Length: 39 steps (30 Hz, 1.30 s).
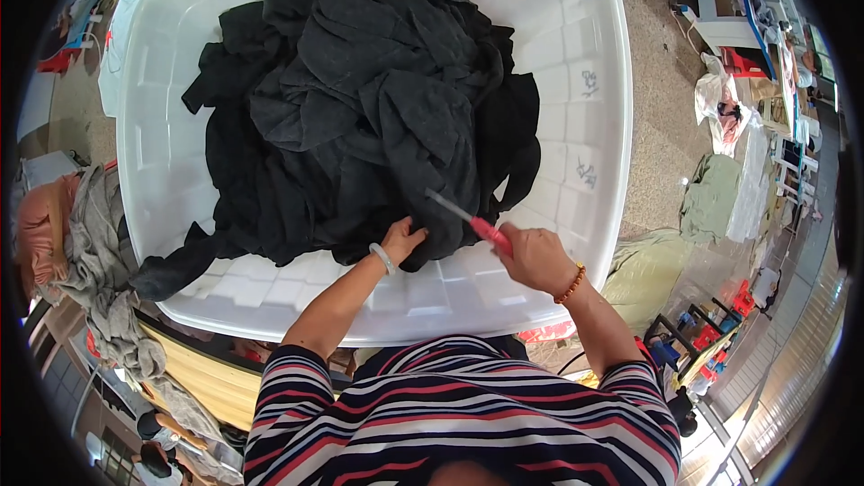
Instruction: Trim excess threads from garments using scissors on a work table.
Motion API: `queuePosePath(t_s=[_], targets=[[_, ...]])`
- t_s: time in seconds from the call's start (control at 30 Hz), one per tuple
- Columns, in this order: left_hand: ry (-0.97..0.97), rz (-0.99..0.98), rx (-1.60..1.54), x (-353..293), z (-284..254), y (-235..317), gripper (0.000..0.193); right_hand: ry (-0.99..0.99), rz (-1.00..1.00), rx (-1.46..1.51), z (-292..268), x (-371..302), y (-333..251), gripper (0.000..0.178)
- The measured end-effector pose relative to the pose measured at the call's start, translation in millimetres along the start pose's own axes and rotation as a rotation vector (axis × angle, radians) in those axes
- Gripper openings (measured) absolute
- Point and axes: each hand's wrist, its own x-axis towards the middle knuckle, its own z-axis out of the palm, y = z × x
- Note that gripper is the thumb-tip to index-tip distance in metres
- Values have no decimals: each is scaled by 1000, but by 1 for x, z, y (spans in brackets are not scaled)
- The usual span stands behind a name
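A heap of black and dark grey cloth garments (360, 81) fills much of a large white plastic tub (621, 153) in front of me. My left hand (400, 241) is closed on a fold of the dark cloth at the near side of the heap; part of its fingers is hidden in the fabric. In my right hand (538, 259) is a red-handled tool (490, 235) with a thin metal end, which points up and left over the cloth. Whether that metal tip touches the fabric, I cannot tell.
Grey cloth (99, 252) hangs beside the tub on the left, near another person's arm (56, 225). Piles of green fabric (648, 274) lie on the floor to the right. Work tables (724, 22) stand at the far right, and a wooden board (202, 369) is at the near left.
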Motion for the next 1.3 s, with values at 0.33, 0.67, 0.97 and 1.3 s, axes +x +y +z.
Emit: queuePosePath(t_s=[0.33,0.67,0.97,1.3], targets=[[557,178,131,55,-36,66,55,91,134,52,-2,-2,4,19],[310,63,-76,92,3,71,40,-109,49,60,8,-18,18,26],[-446,901,836,-81,111,100,23,-12,749,666,-17,11,56,54],[-631,888,751,-148,106,115,26,-72,317,257,101,11,35,65]])
